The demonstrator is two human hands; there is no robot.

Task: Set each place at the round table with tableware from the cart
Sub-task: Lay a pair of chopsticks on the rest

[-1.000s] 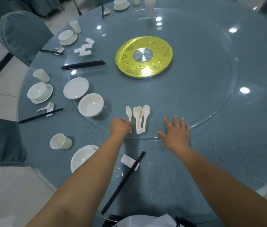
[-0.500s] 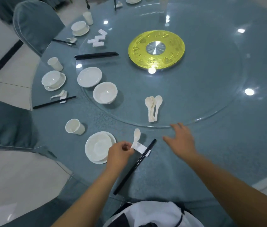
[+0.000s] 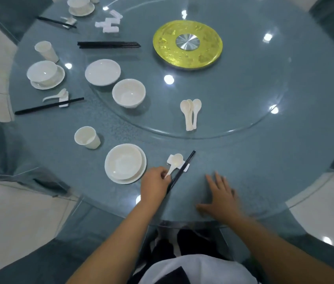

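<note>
My left hand (image 3: pixel 155 185) pinches the handle of a white spoon (image 3: pixel 175 161). The spoon's bowl lies on a white rest (image 3: pixel 185 167) beside black chopsticks (image 3: pixel 184 165) at the near place. Left of them a white bowl sits on a plate (image 3: pixel 125 163), with a white cup (image 3: pixel 87 137) farther left. My right hand (image 3: pixel 222 196) lies flat on the round table (image 3: pixel 264 171), fingers spread. Three spare spoons (image 3: pixel 190 113) lie on the glass turntable (image 3: pixel 243 83).
On the turntable stand a loose bowl (image 3: pixel 129 92), a plate (image 3: pixel 102 71), a bundle of chopsticks (image 3: pixel 108 45), several white rests (image 3: pixel 109 23) and a yellow centre disc (image 3: pixel 187 44). A set place (image 3: pixel 46 75) lies at left, another at the far left. Covered chairs (image 3: pixel 2 148) ring the table.
My left hand took one spoon from the pile on the turntable, carried it to the near place and laid its bowl on the rest. My right hand drew back toward the table's edge.
</note>
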